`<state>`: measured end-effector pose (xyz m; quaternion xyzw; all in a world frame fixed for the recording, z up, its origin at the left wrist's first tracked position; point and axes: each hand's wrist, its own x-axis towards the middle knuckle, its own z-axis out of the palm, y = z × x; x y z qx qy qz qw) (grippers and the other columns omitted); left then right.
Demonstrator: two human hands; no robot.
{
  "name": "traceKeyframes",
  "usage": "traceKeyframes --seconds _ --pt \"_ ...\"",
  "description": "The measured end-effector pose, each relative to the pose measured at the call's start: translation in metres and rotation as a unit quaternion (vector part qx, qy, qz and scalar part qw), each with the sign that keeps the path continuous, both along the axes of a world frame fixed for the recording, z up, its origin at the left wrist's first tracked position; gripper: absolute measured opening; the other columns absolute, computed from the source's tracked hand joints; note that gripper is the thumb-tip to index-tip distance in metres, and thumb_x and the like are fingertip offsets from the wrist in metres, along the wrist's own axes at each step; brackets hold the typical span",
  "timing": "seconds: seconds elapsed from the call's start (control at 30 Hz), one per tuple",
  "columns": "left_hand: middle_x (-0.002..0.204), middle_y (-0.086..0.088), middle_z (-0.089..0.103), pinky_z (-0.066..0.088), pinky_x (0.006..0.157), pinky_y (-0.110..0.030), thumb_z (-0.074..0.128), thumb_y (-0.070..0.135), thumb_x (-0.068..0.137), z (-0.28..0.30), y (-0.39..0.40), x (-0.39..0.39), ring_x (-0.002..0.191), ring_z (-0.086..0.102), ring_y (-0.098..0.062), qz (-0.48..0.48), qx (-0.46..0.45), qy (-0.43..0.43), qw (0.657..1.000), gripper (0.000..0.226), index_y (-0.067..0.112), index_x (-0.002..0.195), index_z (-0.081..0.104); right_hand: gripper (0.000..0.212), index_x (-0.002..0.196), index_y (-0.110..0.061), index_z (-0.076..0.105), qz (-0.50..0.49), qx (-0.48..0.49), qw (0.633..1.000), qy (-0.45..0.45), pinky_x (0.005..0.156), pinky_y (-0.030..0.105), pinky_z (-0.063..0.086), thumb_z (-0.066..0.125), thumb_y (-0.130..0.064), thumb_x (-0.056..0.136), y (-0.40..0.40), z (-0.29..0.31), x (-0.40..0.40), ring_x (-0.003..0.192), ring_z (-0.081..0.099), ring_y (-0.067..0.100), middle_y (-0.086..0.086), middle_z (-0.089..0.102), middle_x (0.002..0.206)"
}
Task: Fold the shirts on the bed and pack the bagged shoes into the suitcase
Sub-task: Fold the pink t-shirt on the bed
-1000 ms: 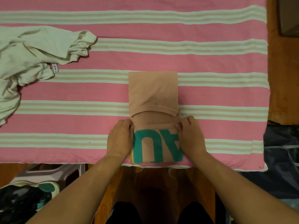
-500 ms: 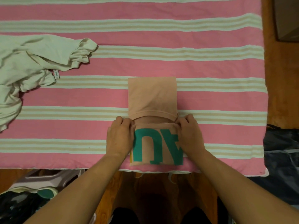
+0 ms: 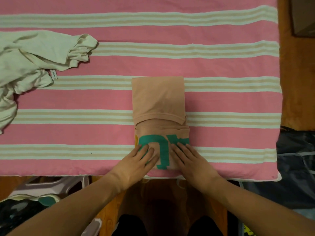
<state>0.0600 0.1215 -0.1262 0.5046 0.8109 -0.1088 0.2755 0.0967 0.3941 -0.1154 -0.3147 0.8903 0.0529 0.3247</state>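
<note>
Hands slid from fold edge to print | left hand, right hand flat, grip open, pressing shirt | soft, light: take corners beyond fingertips

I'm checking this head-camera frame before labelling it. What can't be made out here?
- Green print on the peach shirt: the left hand and right hand lie flat over it, and a fold hides the rest.
- Cream shirt: cut off by the left edge.
- Small tag on it: too small to read.
- Dark bag beside the bed: cut off at right; contents hidden.
</note>
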Motion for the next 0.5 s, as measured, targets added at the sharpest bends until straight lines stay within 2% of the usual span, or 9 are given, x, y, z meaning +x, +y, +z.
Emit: traceKeyframes --seconds 0.07,0.1,0.13,0.2,0.27,0.33,0.4,0.43,0.5 --pt "0.152 -0.028 0.041 0.035 0.116 -0.058 0.048 0.013 0.093 0.003 0.01 0.001 0.141 0.039 -0.047 0.022 0.026 0.022 0.999 0.068 0.001 0.157 0.027 0.091 0.155 0.002 -0.011 0.01 0.02 1.0 -0.005 0.121 0.048 -0.011 0.052 -0.029 0.098 -0.006 -0.001 -0.002 0.154 -0.004 0.038 0.021 -0.011 0.165" --pt "0.143 -0.026 0.051 0.044 0.11 -0.055 0.058 0.011 0.086 0.006 0.014 0.0 0.134 0.049 -0.046 0.042 0.044 0.019 0.998 0.066 0.0 0.15 0.042 0.088 0.156 0.003 -0.008 0.009 0.014 1.0 0.002 0.123 0.048 -0.005 0.052 -0.026 0.098 -0.01 0.002 -0.004 0.154 0.0 0.038 0.022 -0.006 0.166" --pt "0.134 -0.023 0.06 0.051 0.104 -0.051 0.07 0.008 0.078 0.008 0.016 -0.002 0.125 0.058 -0.042 0.073 0.068 0.004 0.995 0.065 0.001 0.141 0.054 0.087 0.157 0.003 0.002 0.001 0.0 1.0 0.008 0.124 0.047 0.004 0.057 -0.025 0.095 -0.013 0.002 -0.005 0.153 0.01 0.038 0.022 0.005 0.166" --pt "0.122 -0.014 0.069 0.058 0.095 -0.041 0.087 0.006 0.063 0.013 0.017 -0.004 0.112 0.068 -0.032 0.148 0.114 -0.045 0.981 0.068 0.007 0.128 0.066 0.086 0.154 -0.001 0.031 -0.053 -0.022 0.998 -0.033 0.121 0.044 0.026 0.074 -0.026 0.083 -0.016 0.007 -0.009 0.146 0.036 0.034 0.018 0.036 0.158" --pt "0.123 -0.006 0.067 0.057 0.092 -0.037 0.081 0.007 0.069 0.029 0.016 -0.003 0.108 0.068 -0.027 0.22 0.123 -0.132 0.959 0.062 0.017 0.127 0.063 0.073 0.141 -0.014 0.055 -0.074 -0.06 0.992 -0.084 0.109 0.037 0.046 0.08 -0.029 0.075 -0.011 0.015 -0.017 0.128 0.057 0.027 0.006 0.059 0.139" --pt "0.128 0.0 0.064 0.054 0.092 -0.034 0.061 0.01 0.081 0.057 0.012 -0.005 0.111 0.064 -0.024 0.328 0.121 -0.262 0.899 0.055 0.029 0.132 0.058 0.037 0.123 -0.028 0.063 -0.129 -0.099 0.974 -0.158 0.091 0.034 0.052 0.064 -0.031 0.086 -0.005 0.039 -0.032 0.109 0.064 0.02 -0.005 0.067 0.117" --pt "0.124 0.009 0.065 0.055 0.09 -0.03 0.052 0.007 0.085 0.086 0.006 -0.016 0.109 0.065 -0.017 0.463 0.15 -0.354 0.799 0.051 0.037 0.124 0.063 0.023 0.111 -0.028 0.066 -0.242 -0.14 0.934 -0.223 0.081 0.031 0.051 0.054 -0.023 0.092 0.002 0.062 -0.048 0.096 0.063 0.014 -0.009 0.066 0.103" --pt "0.119 0.011 0.066 0.057 0.087 -0.028 0.053 0.004 0.089 0.094 0.002 -0.025 0.105 0.066 -0.014 0.527 0.165 -0.366 0.749 0.047 0.038 0.118 0.065 0.02 0.107 -0.024 0.067 -0.304 -0.165 0.912 -0.22 0.077 0.03 0.051 0.055 -0.017 0.092 0.005 0.071 -0.059 0.091 0.063 0.014 -0.007 0.066 0.099" --pt "0.111 0.006 0.07 0.061 0.086 -0.034 0.055 0.006 0.097 0.1 -0.005 -0.05 0.097 0.069 -0.013 0.64 0.199 -0.326 0.667 0.036 0.035 0.116 0.066 0.019 0.106 -0.02 0.065 -0.432 -0.23 0.855 -0.17 0.071 0.028 0.052 0.06 -0.009 0.091 0.009 0.077 -0.083 0.084 0.064 0.014 -0.005 0.067 0.095"
